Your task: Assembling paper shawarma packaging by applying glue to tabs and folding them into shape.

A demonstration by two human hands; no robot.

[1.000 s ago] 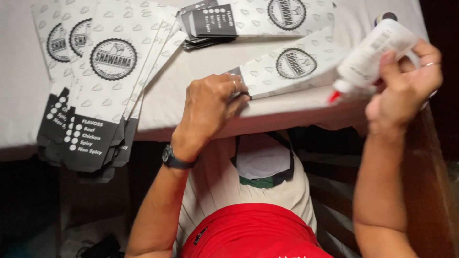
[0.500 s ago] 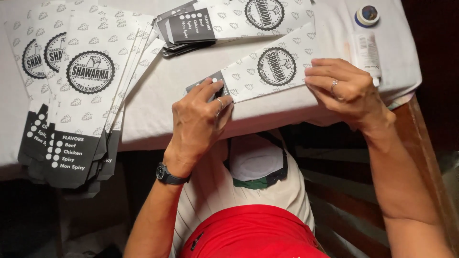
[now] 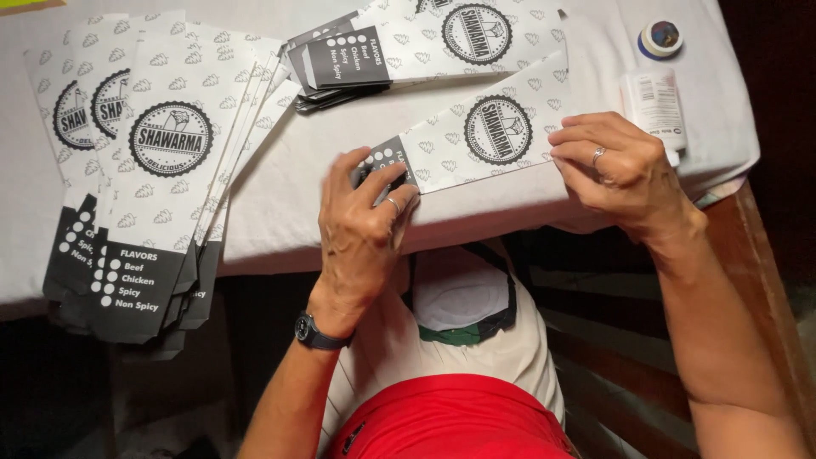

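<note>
Left hand (image 3: 364,229) and right hand (image 3: 614,166) pressing fingers flat on both ends of a printed paper sleeve (image 3: 484,134) near the tabletop's (image 3: 280,191) front edge; grasping nothing.

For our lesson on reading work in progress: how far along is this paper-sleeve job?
Done: a small stack of sleeves lies at the table's back. In hand: left hand and right hand press one sleeve flat, glue tube set aside. Left: the larger fanned pile.
</note>
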